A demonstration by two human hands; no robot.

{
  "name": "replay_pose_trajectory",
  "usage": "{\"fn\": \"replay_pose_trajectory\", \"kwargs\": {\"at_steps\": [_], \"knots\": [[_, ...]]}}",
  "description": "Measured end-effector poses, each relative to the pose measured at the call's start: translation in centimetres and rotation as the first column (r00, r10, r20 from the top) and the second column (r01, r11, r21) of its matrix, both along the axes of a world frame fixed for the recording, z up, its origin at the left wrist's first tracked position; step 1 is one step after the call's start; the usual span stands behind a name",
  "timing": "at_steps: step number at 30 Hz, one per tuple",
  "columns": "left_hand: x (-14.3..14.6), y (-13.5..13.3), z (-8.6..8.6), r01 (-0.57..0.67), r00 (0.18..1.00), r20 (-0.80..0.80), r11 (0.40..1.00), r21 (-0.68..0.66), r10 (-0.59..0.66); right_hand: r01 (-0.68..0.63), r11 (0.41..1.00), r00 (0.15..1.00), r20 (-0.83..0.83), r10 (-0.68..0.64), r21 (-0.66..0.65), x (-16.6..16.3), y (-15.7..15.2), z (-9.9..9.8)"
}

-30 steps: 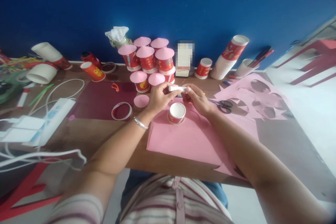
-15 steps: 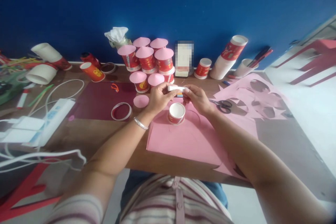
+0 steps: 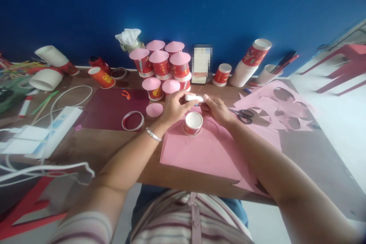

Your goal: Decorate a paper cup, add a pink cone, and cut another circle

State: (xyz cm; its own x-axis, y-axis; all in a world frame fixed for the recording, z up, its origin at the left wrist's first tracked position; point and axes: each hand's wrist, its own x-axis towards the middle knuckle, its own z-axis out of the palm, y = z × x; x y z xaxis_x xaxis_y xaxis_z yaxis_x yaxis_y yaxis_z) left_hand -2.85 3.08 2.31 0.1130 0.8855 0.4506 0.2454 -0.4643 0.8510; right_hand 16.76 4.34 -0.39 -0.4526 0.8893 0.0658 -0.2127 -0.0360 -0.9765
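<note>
My left hand (image 3: 175, 106) and my right hand (image 3: 216, 108) both grip a small white stick-shaped tube (image 3: 193, 98), held level above the table. Right below it stands a small red paper cup (image 3: 192, 123), open end up, on a sheet of pink paper (image 3: 206, 152). A pink paper disc (image 3: 154, 109) lies just left of my left hand. Behind my hands is a cluster of red cups with pink cone lids (image 3: 161, 65).
Black scissors (image 3: 243, 114) lie right of my right hand on cut pink scraps (image 3: 280, 106). A tape ring (image 3: 132, 120) sits on dark red paper (image 3: 111, 108). A white power strip (image 3: 57, 127) with cables is at left. More cups (image 3: 251, 61) line the blue wall.
My hands have shifted slightly, and the white tube looks shorter as the two ends come closer together. The cup and paper have not moved.
</note>
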Motion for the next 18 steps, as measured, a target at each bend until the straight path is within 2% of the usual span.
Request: {"fn": "replay_pose_trajectory", "kwargs": {"at_steps": [5, 8, 18], "knots": [[-0.03, 0.18, -0.16, -0.027, 1.000, -0.001, 0.999, -0.023, 0.027, 0.051, 0.995, 0.998, 0.019, -0.052, 0.090, 0.08, 0.00, 0.01], [0.00, 0.26, -0.19, -0.012, 1.000, 0.024, 0.999, -0.038, 0.013, 0.050, 0.994, 0.999, 0.011, -0.052, 0.100, 0.01, 0.07, -0.09], [0.10, 0.32, -0.79, 0.010, 1.000, 0.006, 1.000, 0.018, -0.010, 0.009, 0.995, 0.985, -0.171, -0.027, -0.101, -0.77, -0.17, 0.35]]}}
